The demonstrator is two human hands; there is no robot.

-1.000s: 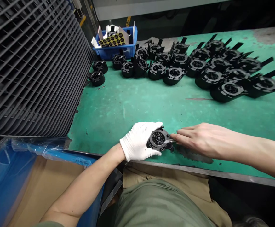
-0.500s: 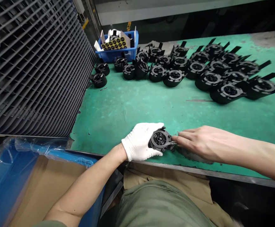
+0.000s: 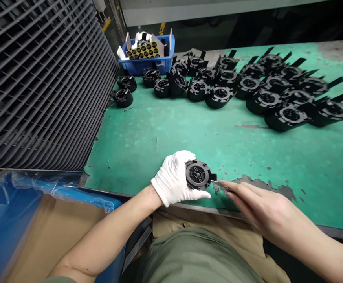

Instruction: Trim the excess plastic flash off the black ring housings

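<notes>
My left hand, in a white glove, is closed around a black round plastic part. Its ribbed face with concentric rings is turned up, and a small tab sticks out on the right. Bare and ungloved, my right hand pinches a thin silver blade-like tool just right of the part. The tool's tip reaches the part's lower right edge near the tab; whether it touches cannot be told. Most of the tool is hidden by my fingers.
Several similar black round parts with upright tabs stand across the back of the green table. A blue bin sits behind them. Dark grey racks rise at left, above a plastic-lined blue box holding cardboard.
The black part has turned in my left hand, and its tab now shows at right. My right hand has moved lower and rotated, so the thin tool shows more clearly.
</notes>
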